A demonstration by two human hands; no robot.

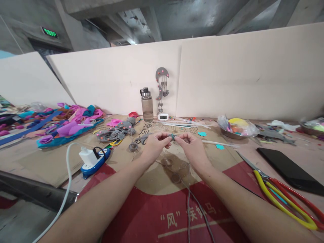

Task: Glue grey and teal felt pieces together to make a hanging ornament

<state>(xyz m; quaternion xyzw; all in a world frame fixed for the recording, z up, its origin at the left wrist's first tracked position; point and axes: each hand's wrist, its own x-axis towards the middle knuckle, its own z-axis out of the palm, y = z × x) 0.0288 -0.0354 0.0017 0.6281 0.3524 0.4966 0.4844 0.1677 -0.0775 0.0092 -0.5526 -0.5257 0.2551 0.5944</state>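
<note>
**Two hands meet over a small grey piece at a cluttered craft table**

We see both hands raised just above the middle of the cardboard-covered table (50, 162), fingertips together. Our left hand (154, 145) and right hand (193, 146) each pinch one side of a small grey-and-teal piece (172, 136), which sits between the thumbs and forefingers, clear of the surface. Both grips are narrow, closed on the piece. A thin grey wire (199, 209) runs along the near table under the right forearm; whether it joins the piece we cannot tell.

To the near left lies a white charger on a blue power strip (95, 158). Beyond it, far left, sits a heap of pink, purple and teal felt scraps (71, 125). A water bottle (147, 104) stands at the far wall beside a small white clock (163, 116). On the right lie yellow- and red-handled scissors (283, 199) and a black phone (288, 168), with a metal bowl (236, 128) farther back.
</note>
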